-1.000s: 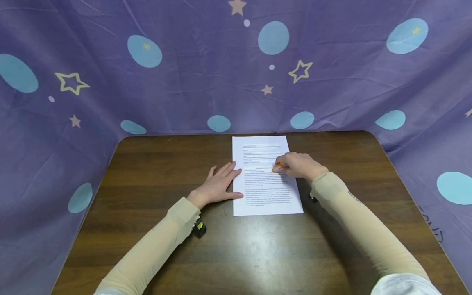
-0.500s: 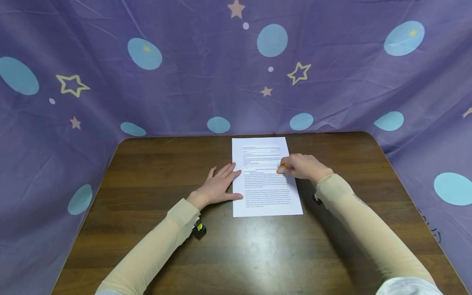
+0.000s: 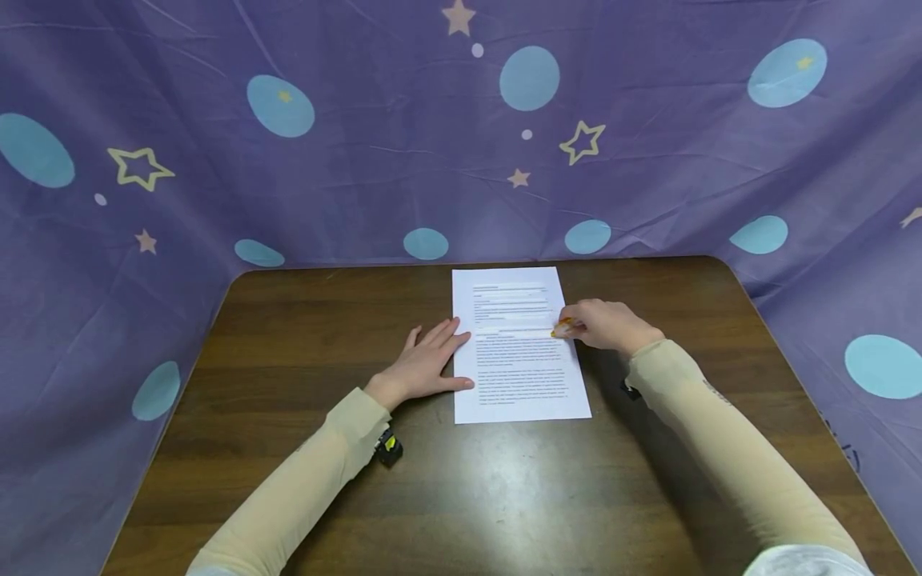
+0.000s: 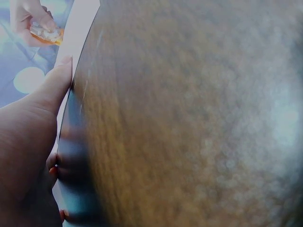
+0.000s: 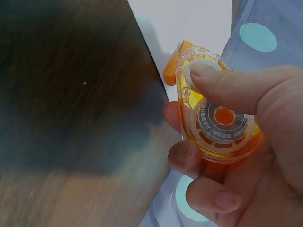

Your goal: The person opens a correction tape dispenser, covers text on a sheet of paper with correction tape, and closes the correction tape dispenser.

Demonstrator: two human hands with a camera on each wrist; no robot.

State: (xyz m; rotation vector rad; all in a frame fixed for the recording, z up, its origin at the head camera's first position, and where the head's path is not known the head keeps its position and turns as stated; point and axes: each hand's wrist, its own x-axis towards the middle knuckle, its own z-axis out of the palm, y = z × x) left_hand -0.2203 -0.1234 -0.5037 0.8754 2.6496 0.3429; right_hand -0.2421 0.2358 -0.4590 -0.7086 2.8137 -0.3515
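A sheet of printed paper [image 3: 519, 376] lies flat on the wooden table, its text too small to read. My left hand [image 3: 421, 368] rests on the sheet's left edge, fingers spread and straight; its thumb [image 4: 59, 75] shows in the left wrist view. At the sheet's right edge, my right hand [image 3: 605, 324] holds an orange and clear correction tape dispenser [image 3: 563, 327], pointed left. The right wrist view shows the thumb [image 5: 227, 85] pressed on the dispenser's clear case [image 5: 220, 142], with fingers curled behind it. An orange tip piece [image 5: 171, 71] sticks out over the paper.
The brown wooden table [image 3: 302, 336] reaches back to a purple curtain [image 3: 374, 192] with blue dots and stars, which also hangs at both sides. A small black device [image 3: 389, 448] is strapped at the left wrist.
My right hand has slid to the right across the sheet with the correction tape, from the middle of the text to near the right edge. The left hand has stayed in place.
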